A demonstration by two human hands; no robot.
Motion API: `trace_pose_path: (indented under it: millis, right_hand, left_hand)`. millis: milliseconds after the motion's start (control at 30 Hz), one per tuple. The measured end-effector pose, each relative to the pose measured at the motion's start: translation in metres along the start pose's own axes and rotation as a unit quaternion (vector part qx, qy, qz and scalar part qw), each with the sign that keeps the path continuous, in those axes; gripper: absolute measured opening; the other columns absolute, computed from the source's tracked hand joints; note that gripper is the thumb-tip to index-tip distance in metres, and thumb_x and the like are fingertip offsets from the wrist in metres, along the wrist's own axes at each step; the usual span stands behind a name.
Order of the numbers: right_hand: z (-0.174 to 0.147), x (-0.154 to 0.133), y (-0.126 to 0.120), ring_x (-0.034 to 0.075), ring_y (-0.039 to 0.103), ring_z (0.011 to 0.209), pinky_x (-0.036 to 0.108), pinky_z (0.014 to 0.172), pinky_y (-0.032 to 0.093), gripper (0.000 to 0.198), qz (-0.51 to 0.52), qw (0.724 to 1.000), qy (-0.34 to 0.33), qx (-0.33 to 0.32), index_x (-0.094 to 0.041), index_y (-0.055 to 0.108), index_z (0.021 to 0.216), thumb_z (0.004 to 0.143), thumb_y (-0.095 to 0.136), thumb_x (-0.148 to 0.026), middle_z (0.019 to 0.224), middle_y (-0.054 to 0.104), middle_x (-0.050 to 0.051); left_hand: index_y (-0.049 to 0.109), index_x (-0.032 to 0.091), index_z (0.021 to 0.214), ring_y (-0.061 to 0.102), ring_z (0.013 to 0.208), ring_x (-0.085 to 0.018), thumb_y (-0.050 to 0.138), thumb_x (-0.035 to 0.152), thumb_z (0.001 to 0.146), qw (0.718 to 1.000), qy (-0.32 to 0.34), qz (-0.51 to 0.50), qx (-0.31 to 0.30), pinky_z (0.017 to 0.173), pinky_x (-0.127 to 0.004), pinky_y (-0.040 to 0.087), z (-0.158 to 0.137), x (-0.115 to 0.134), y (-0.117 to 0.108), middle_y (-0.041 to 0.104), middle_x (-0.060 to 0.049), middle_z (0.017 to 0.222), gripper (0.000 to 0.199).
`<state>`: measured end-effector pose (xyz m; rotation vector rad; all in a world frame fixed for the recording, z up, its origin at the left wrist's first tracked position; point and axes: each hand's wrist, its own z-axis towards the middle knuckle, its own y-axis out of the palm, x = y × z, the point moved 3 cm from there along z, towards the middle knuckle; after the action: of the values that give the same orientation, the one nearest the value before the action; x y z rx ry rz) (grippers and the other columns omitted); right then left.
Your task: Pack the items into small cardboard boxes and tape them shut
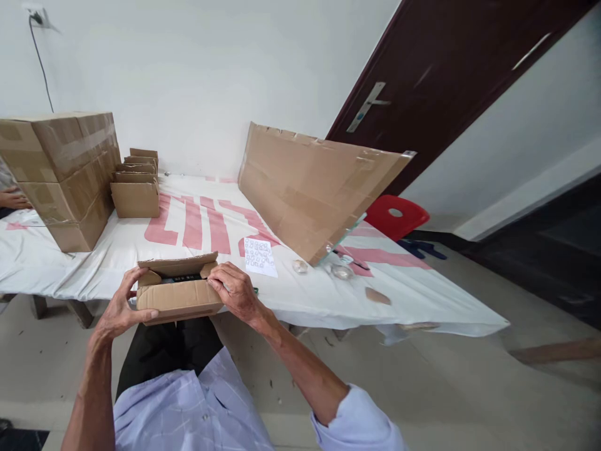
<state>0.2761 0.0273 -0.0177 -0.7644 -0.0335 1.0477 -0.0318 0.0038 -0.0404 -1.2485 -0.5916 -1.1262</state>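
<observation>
I hold a small brown cardboard box (181, 299) at the table's front edge, over my lap. Its top flaps stand open and something dark shows inside. My left hand (121, 305) grips the box's left end, thumb on the front face. My right hand (236, 290) grips the right end, fingers curled over the side flap. A white sheet printed with small marks (260, 256) lies on the cloth just beyond my right hand.
A white cloth with red lettering (197, 222) covers the table. Large taped cartons (66, 169) stand at the left, with small folded boxes (136, 188) beside them. A big flat cardboard sheet (314, 188) leans mid-table. Another person's hand (13, 199) shows at far left. A red stool (397, 216) stands behind.
</observation>
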Motion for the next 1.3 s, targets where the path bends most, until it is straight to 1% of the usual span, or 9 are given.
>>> trace_pose_path:
  millis: [100, 233, 300, 567, 700, 867, 1000, 1200, 1300]
  right_hand:
    - [-0.001, 0.0, 0.0, 0.022, 0.065, 0.084, 0.036, 0.082, 0.054, 0.023, 0.011, 1.0, 0.002, 0.01, -0.023, 0.064, 0.085, 0.104, 0.054, -0.016, 0.085, 0.07, 0.006]
    - [0.002, -0.003, -0.006, 0.021, 0.068, 0.091, 0.035, 0.084, 0.056, 0.01, 0.072, 0.997, 0.039, -0.002, -0.023, 0.067, 0.102, 0.099, 0.061, -0.016, 0.097, 0.071, 0.006]
    - [0.004, -0.008, -0.011, 0.022, 0.068, 0.094, 0.035, 0.085, 0.057, 0.012, 0.082, 0.996, 0.043, -0.009, -0.023, 0.068, 0.106, 0.097, 0.066, -0.016, 0.1, 0.071, 0.006]
    - [-0.012, -0.045, -0.033, 0.02, 0.067, 0.09, 0.034, 0.083, 0.057, 0.012, 0.019, 0.998, -0.061, 0.02, -0.022, 0.067, 0.096, 0.099, 0.064, -0.011, 0.094, 0.069, 0.006]
    - [-0.032, -0.053, -0.03, 0.019, 0.062, 0.084, 0.034, 0.078, 0.054, 0.015, -0.032, 0.996, -0.082, -0.014, -0.022, 0.066, 0.087, 0.099, 0.065, -0.013, 0.089, 0.069, 0.005]
    - [-0.048, -0.047, -0.014, 0.02, 0.061, 0.086, 0.035, 0.08, 0.052, 0.018, -0.066, 0.994, -0.074, -0.044, -0.022, 0.069, 0.083, 0.1, 0.067, -0.018, 0.091, 0.068, 0.005]
    - [-0.047, -0.037, -0.006, 0.02, 0.06, 0.086, 0.036, 0.082, 0.051, 0.019, -0.079, 0.994, -0.056, -0.045, -0.021, 0.069, 0.082, 0.1, 0.066, -0.016, 0.092, 0.068, 0.006]
    - [-0.04, -0.029, -0.004, 0.022, 0.06, 0.089, 0.038, 0.083, 0.049, 0.015, -0.103, 0.993, -0.045, -0.046, -0.021, 0.068, 0.083, 0.096, 0.07, -0.015, 0.093, 0.067, 0.006]
    - [-0.037, -0.026, -0.005, 0.022, 0.061, 0.089, 0.037, 0.083, 0.049, 0.014, -0.106, 0.992, -0.039, -0.063, -0.022, 0.067, 0.085, 0.096, 0.07, -0.014, 0.091, 0.068, 0.005]
  left_hand:
    - [0.052, 0.029, 0.151, 0.042, 0.153, -0.04, 0.091, 0.057, 0.072, 1.0, -0.004, -0.004, 0.003, 0.111, -0.049, 0.054, 0.0, 0.001, 0.0, 0.038, -0.015, 0.165, 0.093]
    - [0.052, 0.029, 0.152, 0.046, 0.149, -0.041, 0.09, 0.062, 0.07, 1.0, -0.009, 0.004, 0.016, 0.108, -0.049, 0.055, 0.002, 0.001, 0.001, 0.041, -0.014, 0.163, 0.096]
    - [0.051, 0.029, 0.154, 0.046, 0.149, -0.042, 0.09, 0.064, 0.07, 1.0, -0.01, 0.01, 0.02, 0.109, -0.051, 0.055, 0.003, 0.001, 0.0, 0.042, -0.015, 0.162, 0.1]
    - [0.041, 0.032, 0.163, 0.039, 0.154, -0.045, 0.093, 0.062, 0.066, 1.0, 0.006, -0.012, -0.018, 0.111, -0.054, 0.055, 0.003, -0.009, -0.002, 0.031, -0.015, 0.168, 0.114]
    - [0.038, 0.03, 0.166, 0.04, 0.153, -0.045, 0.092, 0.053, 0.07, 0.999, 0.034, 0.002, -0.016, 0.109, -0.052, 0.058, 0.007, -0.012, -0.001, 0.032, -0.018, 0.168, 0.112]
    - [0.036, 0.03, 0.167, 0.04, 0.154, -0.044, 0.092, 0.045, 0.072, 0.999, 0.036, 0.019, -0.013, 0.109, -0.053, 0.057, 0.01, -0.012, 0.0, 0.033, -0.018, 0.168, 0.112]
    - [0.032, 0.032, 0.169, 0.035, 0.157, -0.045, 0.092, 0.043, 0.072, 0.999, 0.008, -0.019, -0.034, 0.114, -0.055, 0.053, 0.008, -0.011, -0.003, 0.027, -0.016, 0.173, 0.115]
    - [0.045, 0.034, 0.165, 0.028, 0.16, -0.049, 0.078, 0.06, 0.081, 0.986, -0.004, -0.158, -0.06, 0.117, -0.058, 0.048, -0.001, -0.009, -0.012, 0.035, -0.01, 0.176, 0.094]
    - [0.045, 0.032, 0.164, 0.027, 0.161, -0.05, 0.078, 0.071, 0.077, 0.987, -0.022, -0.156, -0.043, 0.117, -0.058, 0.048, 0.0, -0.01, -0.01, 0.034, -0.011, 0.176, 0.101]
